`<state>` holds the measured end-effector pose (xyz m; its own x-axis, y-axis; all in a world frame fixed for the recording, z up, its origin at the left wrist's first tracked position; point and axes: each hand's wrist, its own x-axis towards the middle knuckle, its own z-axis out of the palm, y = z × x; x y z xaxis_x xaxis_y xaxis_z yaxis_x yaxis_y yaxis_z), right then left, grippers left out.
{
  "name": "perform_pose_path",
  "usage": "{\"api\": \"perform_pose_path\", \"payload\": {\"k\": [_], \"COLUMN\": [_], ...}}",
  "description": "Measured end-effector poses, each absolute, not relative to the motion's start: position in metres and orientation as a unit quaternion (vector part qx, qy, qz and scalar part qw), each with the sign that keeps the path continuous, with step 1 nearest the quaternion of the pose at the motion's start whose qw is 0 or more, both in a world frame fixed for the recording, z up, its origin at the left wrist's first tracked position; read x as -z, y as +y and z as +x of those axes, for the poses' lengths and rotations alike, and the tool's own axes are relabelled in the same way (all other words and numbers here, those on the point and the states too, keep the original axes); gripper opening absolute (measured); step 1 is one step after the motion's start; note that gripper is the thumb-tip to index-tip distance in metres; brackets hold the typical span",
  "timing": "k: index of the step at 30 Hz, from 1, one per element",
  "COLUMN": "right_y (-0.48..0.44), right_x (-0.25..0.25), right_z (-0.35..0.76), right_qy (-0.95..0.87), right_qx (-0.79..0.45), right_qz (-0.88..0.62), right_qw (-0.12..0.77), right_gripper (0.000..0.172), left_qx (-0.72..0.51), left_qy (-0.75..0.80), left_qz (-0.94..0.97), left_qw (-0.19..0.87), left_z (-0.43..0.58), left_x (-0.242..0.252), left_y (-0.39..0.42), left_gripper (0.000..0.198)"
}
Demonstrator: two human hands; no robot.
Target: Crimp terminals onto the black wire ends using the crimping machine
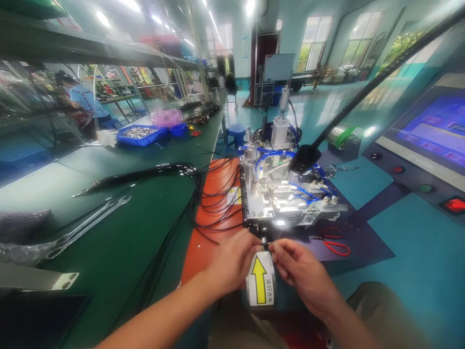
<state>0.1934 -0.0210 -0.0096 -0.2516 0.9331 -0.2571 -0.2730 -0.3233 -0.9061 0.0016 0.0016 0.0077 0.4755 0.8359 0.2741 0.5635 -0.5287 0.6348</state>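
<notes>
My left hand [238, 257] is closed in a pinch on a thin black cable, just in front of the machine. Facing it, my right hand [300, 269] has thumb and forefinger pressed together on the same cable's end; any small part there is hidden by the fingers. Just below my fingertips is a white label [271, 271] with a yellow arrow. Several black cables [218, 196] run from the metal assembly machine [283, 194] across an orange-red plate [214, 179] on the left.
Red-handled pliers [336, 248] lie right of my hands. On the green bench [119, 252] are wrenches [90, 225], a cable bundle [152, 172] and a blue tray [160, 137] of small metal parts. A control panel [417, 160] stands right. A person [85, 99] sits far left.
</notes>
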Motion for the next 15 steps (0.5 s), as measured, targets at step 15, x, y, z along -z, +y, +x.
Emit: {"api": "perform_pose_path", "payload": {"k": [15], "right_y": [-0.011], "right_x": [0.01], "right_z": [0.193], "right_qy": [-0.458], "right_qx": [-0.628], "right_qz": [-0.457], "right_qw": [0.432], "right_gripper": [0.03], "left_qx": [-0.285], "left_qy": [0.419], "left_qz": [0.824], "left_qw": [0.252], "left_z": [0.001], "left_x": [-0.008], "left_y": [0.003], "left_gripper": [0.018]}}
